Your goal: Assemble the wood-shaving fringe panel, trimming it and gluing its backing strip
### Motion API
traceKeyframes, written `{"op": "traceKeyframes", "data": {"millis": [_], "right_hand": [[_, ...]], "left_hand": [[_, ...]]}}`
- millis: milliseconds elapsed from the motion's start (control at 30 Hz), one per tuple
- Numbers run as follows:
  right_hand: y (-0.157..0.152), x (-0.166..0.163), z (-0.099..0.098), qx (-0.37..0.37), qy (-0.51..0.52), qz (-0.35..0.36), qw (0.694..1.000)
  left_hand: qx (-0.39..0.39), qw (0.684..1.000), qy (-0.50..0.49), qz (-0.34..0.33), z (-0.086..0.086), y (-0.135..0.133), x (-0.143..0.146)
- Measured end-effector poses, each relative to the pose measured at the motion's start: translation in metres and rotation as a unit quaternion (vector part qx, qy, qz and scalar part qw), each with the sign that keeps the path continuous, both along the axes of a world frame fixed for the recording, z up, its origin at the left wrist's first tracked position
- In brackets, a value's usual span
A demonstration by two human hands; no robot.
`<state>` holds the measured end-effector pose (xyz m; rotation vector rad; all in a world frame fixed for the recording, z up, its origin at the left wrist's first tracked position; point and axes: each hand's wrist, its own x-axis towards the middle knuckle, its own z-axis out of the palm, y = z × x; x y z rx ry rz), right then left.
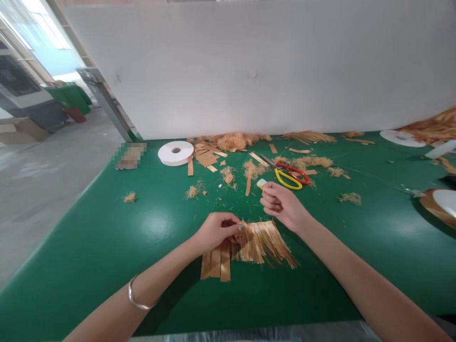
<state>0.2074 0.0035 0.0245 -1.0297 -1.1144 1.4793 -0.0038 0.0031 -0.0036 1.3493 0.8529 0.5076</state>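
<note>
The fringe (263, 240) is being pinched at its upper left by the left hand (218, 232), seemingly to steady it on the table (107, 247) beside strips (215, 264). A white piece (261, 183) is being gripped by the right hand (283, 204); scissors (279, 166) are being rested beyond, presumably within reach.

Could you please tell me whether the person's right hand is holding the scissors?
No, the scissors lie on the green table beyond the right hand, which grips a small white-tipped piece instead.
</note>
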Motion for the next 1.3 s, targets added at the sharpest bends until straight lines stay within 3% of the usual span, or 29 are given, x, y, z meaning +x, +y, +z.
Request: {"op": "traceKeyframes", "data": {"millis": [67, 100, 167, 233, 267, 300, 333, 433, 500, 567, 633, 667, 700, 733, 800, 867, 933, 1000, 1067, 1100, 1233, 1300], "right_hand": [[-0.002, 0.006, 0.003, 0.113, -0.197, 0.013, 0.974], [-0.002, 0.008, 0.004, 0.172, -0.315, 0.026, 0.933], [-0.003, 0.013, 0.005, 0.262, -0.528, 0.029, 0.807], [-0.002, 0.016, 0.006, 0.302, -0.655, -0.018, 0.693], [0.000, 0.017, 0.006, 0.307, -0.682, -0.052, 0.662], [0.001, 0.019, 0.008, 0.304, -0.689, -0.088, 0.652], [0.003, 0.021, 0.010, 0.295, -0.674, -0.125, 0.666], [0.010, 0.028, 0.023, 0.231, -0.529, -0.165, 0.800], [0.014, 0.036, 0.035, 0.187, -0.433, -0.099, 0.876], [0.020, 0.042, 0.046, 0.144, -0.394, 0.053, 0.906], [0.027, 0.043, 0.056, 0.095, -0.407, 0.249, 0.874], [0.031, 0.040, 0.059, 0.077, -0.434, 0.319, 0.839], [0.035, 0.035, 0.062, 0.073, -0.480, 0.338, 0.806], [0.040, 0.028, 0.066, 0.088, -0.534, 0.299, 0.786], [0.047, 0.014, 0.072, 0.172, -0.603, 0.118, 0.770], [0.051, 0.004, 0.080, 0.264, -0.578, -0.006, 0.772], [0.051, 0.002, 0.087, 0.305, -0.520, 0.024, 0.797], [0.049, 0.005, 0.089, 0.276, -0.494, 0.165, 0.808], [0.045, 0.008, 0.085, 0.219, -0.509, 0.284, 0.782], [0.043, 0.009, 0.082, 0.202, -0.530, 0.290, 0.771], [0.036, 0.005, 0.074, 0.253, -0.568, 0.064, 0.781], [0.031, 0.006, 0.076, 0.281, -0.543, 0.034, 0.791]], "left_hand": [[-0.004, 1.000, -0.010, 0.000, 0.000, 0.000, -0.001], [-0.007, 1.000, -0.015, 0.000, 0.000, 0.000, -0.001], [-0.009, 1.000, -0.018, -0.004, 0.000, 0.000, -0.002], [-0.006, 1.000, -0.009, -0.006, 0.001, 0.000, -0.002], [-0.003, 1.000, -0.001, -0.006, 0.001, 0.000, -0.002], [-0.001, 1.000, 0.004, -0.006, 0.002, 0.001, -0.002], [-0.002, 1.000, 0.007, -0.004, 0.002, 0.000, -0.002], [-0.007, 1.000, 0.000, -0.003, 0.003, 0.000, -0.002], [-0.010, 1.000, -0.010, -0.003, 0.002, -0.001, -0.002], [-0.012, 1.000, -0.021, 0.002, 0.002, -0.002, -0.002], [-0.017, 0.999, -0.032, 0.009, 0.001, -0.003, -0.002], [-0.020, 0.999, -0.036, 0.011, 0.001, -0.003, -0.002], [-0.021, 0.999, -0.039, 0.011, 0.001, -0.003, -0.002], [-0.020, 0.999, -0.041, 0.008, 0.001, -0.003, -0.003], [-0.019, 0.999, -0.044, 0.004, 0.002, -0.002, -0.003], [-0.023, 0.999, -0.041, 0.006, 0.003, -0.002, -0.002], [-0.031, 0.999, -0.038, 0.013, 0.004, -0.002, -0.002], [-0.035, 0.998, -0.042, 0.015, 0.005, -0.002, -0.002], [-0.032, 0.998, -0.049, 0.011, 0.003, -0.002, -0.002], [-0.028, 0.998, -0.051, 0.009, 0.002, -0.002, -0.002], [-0.024, 0.998, -0.055, 0.007, -0.002, -0.001, -0.003], [-0.032, 0.998, -0.059, 0.008, -0.002, -0.001, -0.003]]}}
